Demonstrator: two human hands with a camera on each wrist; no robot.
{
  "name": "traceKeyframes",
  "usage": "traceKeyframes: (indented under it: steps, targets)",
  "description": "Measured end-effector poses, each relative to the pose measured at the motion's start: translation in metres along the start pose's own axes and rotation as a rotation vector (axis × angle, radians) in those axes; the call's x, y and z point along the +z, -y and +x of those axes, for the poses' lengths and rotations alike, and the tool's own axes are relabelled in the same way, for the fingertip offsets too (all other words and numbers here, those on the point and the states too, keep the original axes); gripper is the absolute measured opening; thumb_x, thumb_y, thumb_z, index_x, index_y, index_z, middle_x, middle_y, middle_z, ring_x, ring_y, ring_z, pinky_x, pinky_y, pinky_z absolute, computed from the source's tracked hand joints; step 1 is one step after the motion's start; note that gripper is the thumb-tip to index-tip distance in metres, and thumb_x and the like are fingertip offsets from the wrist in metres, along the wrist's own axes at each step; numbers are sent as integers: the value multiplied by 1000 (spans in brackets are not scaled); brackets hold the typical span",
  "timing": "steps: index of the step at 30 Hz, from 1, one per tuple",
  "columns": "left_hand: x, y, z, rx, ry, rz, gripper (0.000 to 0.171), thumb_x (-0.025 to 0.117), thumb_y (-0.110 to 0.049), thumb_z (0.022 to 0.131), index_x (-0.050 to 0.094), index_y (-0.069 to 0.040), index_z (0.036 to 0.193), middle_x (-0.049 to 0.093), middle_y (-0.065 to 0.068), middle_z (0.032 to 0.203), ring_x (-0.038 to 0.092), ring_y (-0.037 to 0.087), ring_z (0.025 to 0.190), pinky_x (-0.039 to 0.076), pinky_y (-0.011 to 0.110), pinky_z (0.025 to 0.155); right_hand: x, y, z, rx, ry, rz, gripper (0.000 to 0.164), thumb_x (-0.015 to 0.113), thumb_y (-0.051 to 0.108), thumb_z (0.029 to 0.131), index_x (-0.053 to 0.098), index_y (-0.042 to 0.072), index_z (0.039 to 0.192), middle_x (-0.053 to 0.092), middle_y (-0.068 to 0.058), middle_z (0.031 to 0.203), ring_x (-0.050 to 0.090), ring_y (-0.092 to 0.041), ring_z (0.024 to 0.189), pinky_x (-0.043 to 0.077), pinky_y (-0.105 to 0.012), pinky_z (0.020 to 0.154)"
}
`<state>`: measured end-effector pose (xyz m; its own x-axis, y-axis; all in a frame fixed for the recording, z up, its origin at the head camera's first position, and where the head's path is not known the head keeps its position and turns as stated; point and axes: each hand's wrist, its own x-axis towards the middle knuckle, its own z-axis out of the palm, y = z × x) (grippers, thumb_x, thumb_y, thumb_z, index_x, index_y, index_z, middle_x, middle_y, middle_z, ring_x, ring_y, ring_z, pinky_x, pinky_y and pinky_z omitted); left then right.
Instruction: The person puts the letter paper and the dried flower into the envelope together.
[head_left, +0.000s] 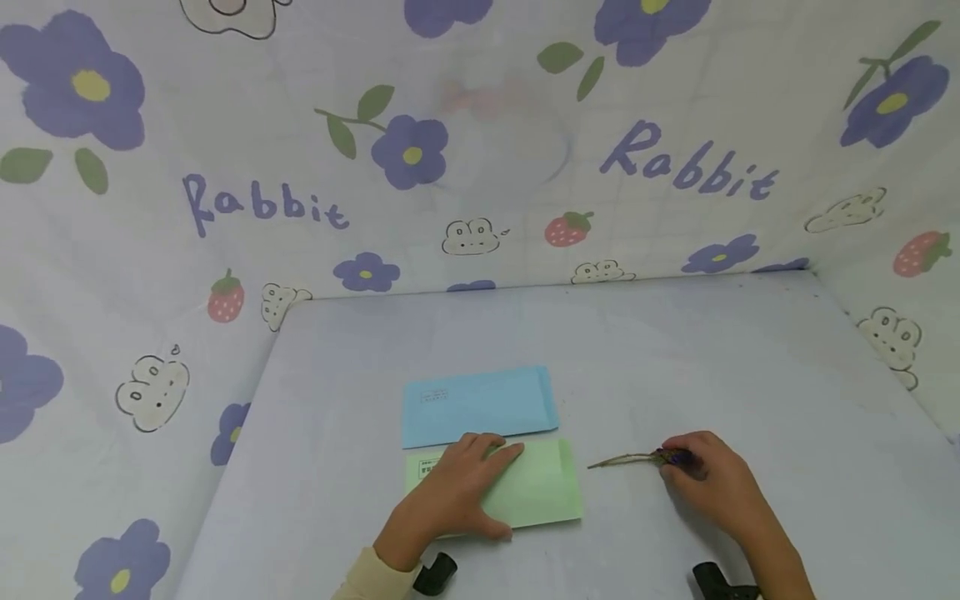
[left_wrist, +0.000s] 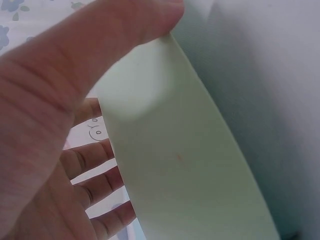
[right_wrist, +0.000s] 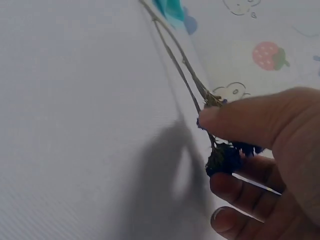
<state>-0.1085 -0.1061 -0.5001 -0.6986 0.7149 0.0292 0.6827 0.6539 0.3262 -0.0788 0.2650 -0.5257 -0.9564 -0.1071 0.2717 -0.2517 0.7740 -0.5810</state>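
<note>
My left hand (head_left: 465, 487) spans a pale green envelope (head_left: 536, 483), holding it across its width with the thumb at the near edge and the fingers at the far edge. From the left wrist, the envelope's plain face (left_wrist: 170, 140) shows beside the thumb; the fingertips are hidden at its far edge. My right hand (head_left: 716, 483) pinches a dried flower sprig (head_left: 633, 458) by its dark blue heads. Its thin stems point left toward the green envelope. In the right wrist view, the blossoms (right_wrist: 225, 159) sit between thumb and fingers, above the hand's shadow.
A light blue envelope (head_left: 480, 408) with small print lies just behind the green one. The white tabletop (head_left: 337, 367) is bordered by patterned cloth walls (head_left: 480, 150) at the back and sides. Black wrist devices (head_left: 435, 575) show at the lower edge.
</note>
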Motion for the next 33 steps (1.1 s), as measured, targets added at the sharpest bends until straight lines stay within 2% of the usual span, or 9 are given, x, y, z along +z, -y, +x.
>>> traceKeyframes:
  steps: [4, 10, 14, 17, 20, 22, 25, 29, 33]
  targets:
    - [0, -1, 0, -12, 7, -4, 106, 89, -55, 67, 42, -15, 154, 49, 9, 142, 45, 27, 128, 42, 45, 103, -9, 1, -2, 0, 31, 74, 28, 83, 3, 80, 72, 9, 105, 65, 3, 96, 56, -8, 77, 47, -25, 59]
    - [-1, -3, 1, -16, 15, -25, 106, 89, -54, 67, 42, -15, 153, 49, 9, 141, 45, 27, 128, 42, 46, 102, -21, 1, -5, 129, 141, 200, 22, 77, 15, 90, 73, 10, 112, 66, 4, 89, 54, -9, 72, 46, -27, 56]
    - [-1, -3, 1, -15, 14, -21, 107, 89, -54, 67, 42, -15, 154, 49, 9, 141, 45, 27, 128, 42, 46, 102, -27, 3, -6, 156, 197, 402, 24, 69, 14, 96, 70, 4, 118, 70, -5, 101, 65, -13, 83, 54, -31, 64]
    - [1, -2, 3, -10, 10, -9, 107, 89, -55, 66, 41, -15, 154, 49, 9, 141, 45, 26, 128, 42, 45, 103, -31, 4, -6, 132, 247, 595, 23, 63, 7, 99, 64, -3, 120, 68, -16, 109, 69, -21, 93, 57, -34, 75]
    - [2, -1, 3, -5, 9, -1, 107, 89, -56, 67, 41, -16, 154, 49, 9, 141, 45, 26, 128, 42, 45, 103, -31, 4, -5, 98, 300, 755, 23, 58, 1, 101, 57, -9, 121, 65, -26, 110, 70, -28, 97, 57, -36, 81]
    - [1, -1, 3, -4, 12, 3, 107, 88, -56, 67, 41, -16, 154, 49, 9, 142, 45, 26, 128, 42, 45, 102, -31, 4, -5, 93, 329, 811, 23, 55, 0, 102, 54, -11, 122, 64, -31, 108, 69, -29, 95, 57, -38, 80]
    - [-1, -2, 4, 1, 11, 4, 106, 88, -55, 68, 42, -15, 153, 49, 10, 141, 45, 27, 128, 43, 46, 101, -30, 2, -5, 113, 370, 830, 25, 53, 2, 103, 54, -11, 125, 62, -34, 103, 68, -27, 86, 58, -40, 74]
    - [-3, -3, 3, 7, 4, 1, 105, 89, -54, 68, 43, -13, 153, 49, 11, 140, 46, 28, 127, 44, 46, 100, -28, 1, -4, 134, 420, 806, 26, 54, 5, 103, 57, -11, 124, 64, -28, 99, 65, -25, 77, 56, -39, 67]
    - [-3, -4, 2, 10, 2, 4, 104, 89, -53, 68, 43, -13, 153, 50, 11, 140, 46, 28, 127, 43, 47, 101, -26, 3, 0, 109, 459, 788, 25, 53, 5, 103, 59, -10, 123, 65, -22, 93, 63, -23, 71, 55, -38, 60]
